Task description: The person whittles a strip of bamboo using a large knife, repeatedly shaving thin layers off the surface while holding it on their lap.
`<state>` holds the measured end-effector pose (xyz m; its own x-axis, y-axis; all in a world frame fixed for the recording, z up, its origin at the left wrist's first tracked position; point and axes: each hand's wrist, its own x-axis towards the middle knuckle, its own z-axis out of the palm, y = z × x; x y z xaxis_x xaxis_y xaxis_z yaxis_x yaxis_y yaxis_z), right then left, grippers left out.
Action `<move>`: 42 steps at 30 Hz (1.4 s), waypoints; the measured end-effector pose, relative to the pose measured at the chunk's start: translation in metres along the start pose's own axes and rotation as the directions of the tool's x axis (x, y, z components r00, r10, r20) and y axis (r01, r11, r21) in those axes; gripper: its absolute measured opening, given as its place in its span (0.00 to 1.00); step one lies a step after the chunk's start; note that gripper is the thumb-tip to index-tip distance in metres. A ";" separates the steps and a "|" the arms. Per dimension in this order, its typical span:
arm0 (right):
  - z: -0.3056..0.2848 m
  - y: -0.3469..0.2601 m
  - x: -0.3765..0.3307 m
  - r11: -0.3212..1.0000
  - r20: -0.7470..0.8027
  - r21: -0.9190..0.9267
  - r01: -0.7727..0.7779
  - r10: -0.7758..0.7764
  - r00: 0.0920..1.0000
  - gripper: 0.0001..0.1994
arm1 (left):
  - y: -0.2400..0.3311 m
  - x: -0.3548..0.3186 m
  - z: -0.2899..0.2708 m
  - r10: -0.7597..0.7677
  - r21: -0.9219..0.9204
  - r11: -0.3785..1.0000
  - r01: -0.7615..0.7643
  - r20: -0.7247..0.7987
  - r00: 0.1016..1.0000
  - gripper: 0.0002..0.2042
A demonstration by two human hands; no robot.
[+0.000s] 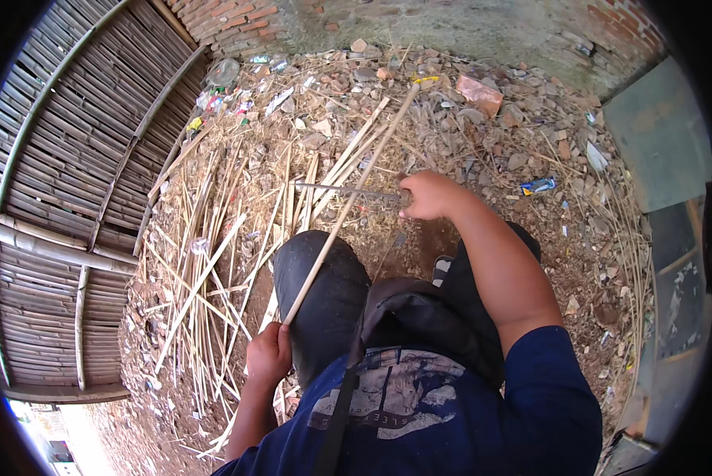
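Observation:
A long pale bamboo strip point(322, 259) slants up and away across my bent left knee, toward the rubble ahead. My left hand point(268, 354) is closed round its near end. Out in front, my right hand point(430, 196) grips a knife with a long, narrow grey blade point(376, 193); its handle is hidden in my fingers. The blade points left and crosses the strip about midway along. Whether its edge bites into the bamboo cannot be made out. A dark bag point(419, 313) rests in my lap, its strap running over my shirt.
Many split bamboo strips point(201, 297) lie in a loose heap left of my leg. Stones, broken brick point(479, 95) and litter cover the ground. A bamboo-slat wall point(62, 159) stands on the left, a masonry wall point(451, 36) ahead, grey panels point(664, 131) on the right.

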<state>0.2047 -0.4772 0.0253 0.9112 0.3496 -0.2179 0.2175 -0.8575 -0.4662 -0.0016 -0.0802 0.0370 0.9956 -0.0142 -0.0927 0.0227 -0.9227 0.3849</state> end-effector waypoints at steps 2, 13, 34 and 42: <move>0.000 -0.005 -0.001 1.000 0.022 -0.007 0.016 -0.016 1.000 0.25 | 0.010 0.002 0.000 0.006 0.005 1.000 -0.006 0.021 1.000 0.14; 0.044 -0.001 0.021 0.999 0.092 -0.046 0.017 -0.013 0.996 0.22 | 0.019 0.009 -0.015 -0.080 0.168 0.984 0.055 0.149 0.986 0.21; 0.010 -0.033 -0.007 0.997 0.192 -0.081 0.016 0.000 0.981 0.27 | -0.011 0.000 0.002 -0.007 0.069 0.998 0.000 0.104 0.995 0.19; 0.021 0.017 0.012 0.985 0.041 0.104 -0.137 0.134 0.990 0.26 | -0.024 -0.005 0.010 0.018 -0.097 0.995 -0.006 0.127 0.992 0.19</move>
<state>0.2116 -0.4798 -0.0030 0.9172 0.2469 -0.3128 0.0529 -0.8534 -0.5185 -0.0077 -0.0616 0.0186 0.9763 -0.0798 -0.2012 0.0254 -0.8808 0.4729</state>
